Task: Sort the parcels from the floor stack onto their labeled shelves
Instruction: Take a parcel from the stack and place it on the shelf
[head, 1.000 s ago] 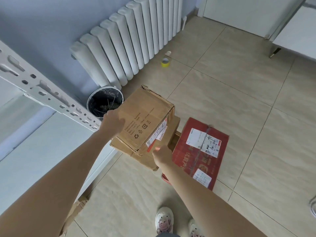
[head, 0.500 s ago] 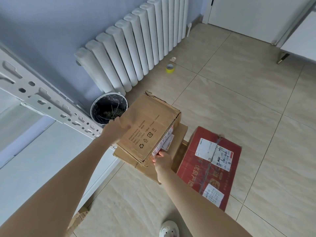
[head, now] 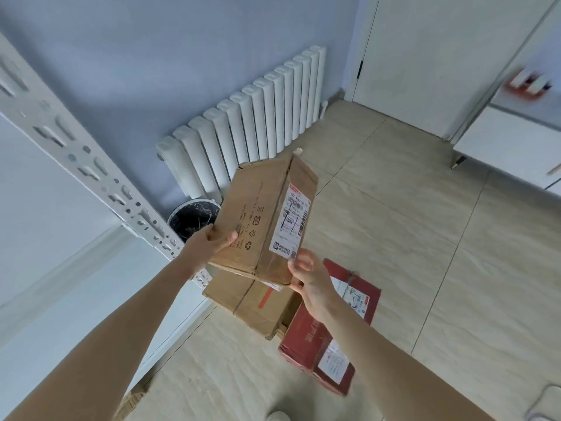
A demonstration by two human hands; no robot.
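A brown cardboard parcel [head: 261, 217] with a white shipping label on its side is held up in the air, tilted. My left hand [head: 209, 243] grips its left lower edge, thumb on top. My right hand [head: 306, 275] holds its near right corner. Below it on the floor lies a flatter brown parcel [head: 252, 305] with a red stripe label. A red parcel [head: 331, 338] with white labels lies on the tiles to the right, partly behind my right wrist. The white metal shelf frame [head: 91, 165] runs along the left.
A white radiator [head: 249, 126] stands against the blue wall. A black-lined bin [head: 191, 218] sits under it, just behind the held parcel. White door [head: 425, 56] and a white cabinet [head: 516, 141] at back right. Beige floor tiles [head: 425, 238] stretch to the right.
Both hands have lifted the top brown parcel off the stack and tilted it so its label faces me. The view has tipped upward.
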